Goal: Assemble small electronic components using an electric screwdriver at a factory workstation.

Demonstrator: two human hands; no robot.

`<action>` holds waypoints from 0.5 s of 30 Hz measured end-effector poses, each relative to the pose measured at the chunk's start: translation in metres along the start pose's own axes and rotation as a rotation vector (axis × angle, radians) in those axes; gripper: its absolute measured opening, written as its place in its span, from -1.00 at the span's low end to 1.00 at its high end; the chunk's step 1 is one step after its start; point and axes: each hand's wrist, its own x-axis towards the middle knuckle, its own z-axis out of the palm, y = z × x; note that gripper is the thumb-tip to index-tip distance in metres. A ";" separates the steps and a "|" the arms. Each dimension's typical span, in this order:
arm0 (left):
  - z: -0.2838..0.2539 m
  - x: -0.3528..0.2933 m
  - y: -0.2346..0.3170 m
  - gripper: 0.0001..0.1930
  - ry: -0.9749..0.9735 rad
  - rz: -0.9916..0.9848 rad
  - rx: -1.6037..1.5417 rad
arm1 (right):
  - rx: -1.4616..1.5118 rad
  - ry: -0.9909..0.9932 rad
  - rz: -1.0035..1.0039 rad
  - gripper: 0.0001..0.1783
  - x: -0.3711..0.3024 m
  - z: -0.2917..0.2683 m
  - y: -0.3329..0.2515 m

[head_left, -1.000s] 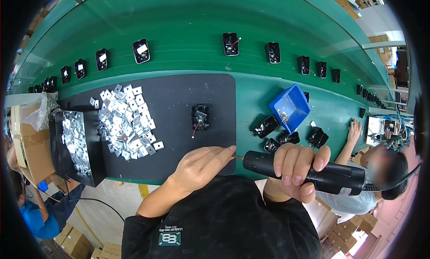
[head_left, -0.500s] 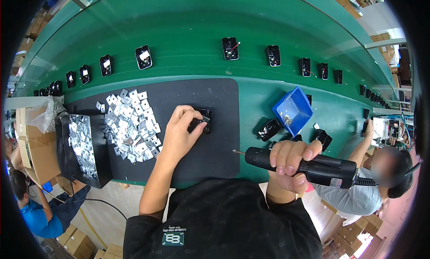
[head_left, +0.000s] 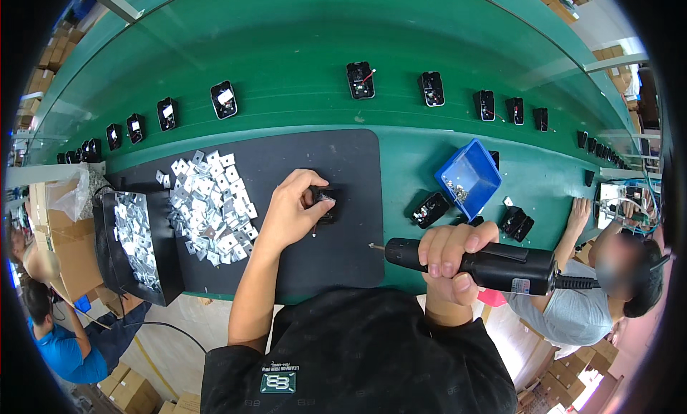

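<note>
My left hand (head_left: 295,206) is closed at a small black plastic housing (head_left: 330,212) on the black mat (head_left: 336,153). Thumb and fingertips grip inside it, partly hiding it, and a small shiny bit shows between them. My right hand (head_left: 454,264) wraps round a black corded electric screwdriver (head_left: 519,269). Its bit points left over the mat's right edge, apart from the housing. Left of my left hand lies a heap of silvery square metal plates (head_left: 215,206). A blue bin (head_left: 447,163) with small screws stands beyond the screwdriver, next to another black housing (head_left: 431,209).
A black box (head_left: 168,271) of metal plates stands at the mat's left end. Open black housings, such as one with a red wire (head_left: 361,81), line the green conveyor (head_left: 300,70). Another person (head_left: 562,314) works at the right; a second in blue (head_left: 61,349) is at the left.
My left fingers have shifted slightly at the housing, which now sits a little lower and turned. The screwdriver has moved slightly left. The conveyor housings appear slightly further left.
</note>
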 end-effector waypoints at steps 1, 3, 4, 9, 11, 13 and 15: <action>0.002 -0.001 0.001 -0.69 0.022 -0.025 -0.028 | 0.000 0.004 -0.002 -0.60 0.000 0.000 0.000; 0.005 -0.005 0.006 -0.70 0.041 -0.050 -0.054 | 0.005 0.004 -0.001 -0.59 0.000 -0.001 0.001; 0.006 -0.006 0.011 -0.71 0.122 0.000 0.019 | 0.006 0.007 -0.004 -0.59 -0.001 -0.001 0.002; 0.000 -0.011 -0.001 -0.75 0.316 0.324 0.301 | 0.008 0.024 0.007 -0.58 -0.002 -0.002 0.005; -0.005 -0.011 0.005 -0.76 0.250 0.371 0.391 | 0.017 0.031 0.008 -0.58 -0.002 -0.003 0.007; -0.006 -0.010 0.009 -0.76 0.175 0.434 0.490 | 0.026 0.041 0.002 -0.58 -0.001 -0.003 0.008; -0.008 -0.009 0.009 -0.76 0.148 0.455 0.539 | 0.075 0.036 -0.001 -0.60 -0.002 -0.004 0.009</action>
